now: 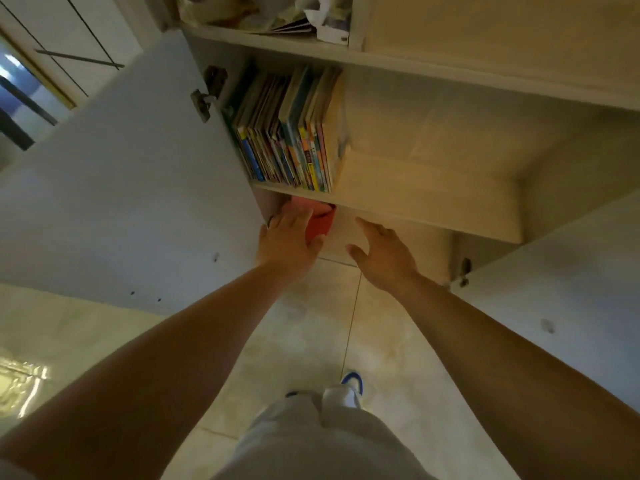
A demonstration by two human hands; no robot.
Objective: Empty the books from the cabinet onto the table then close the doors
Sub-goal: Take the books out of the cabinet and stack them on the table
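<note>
The cabinet stands with both doors open, the left door (121,185) and the right door (571,289). A row of several upright books (291,140) fills the left end of the middle shelf (415,188). Under that shelf, at the left of the lower compartment, stands a red book (322,223). My left hand (287,240) grips it, fingers over its left side and thumb across its front. My right hand (384,254) hovers just right of the red book with fingers spread, holding nothing. The book's upper part is hidden by the shelf edge.
The top shelf (277,19) holds loose papers and plastic bags. The right part of the middle shelf is bare wood. Pale tiled floor (329,323) lies below, with my legs and a blue and white shoe (351,382) on it. No table is in view.
</note>
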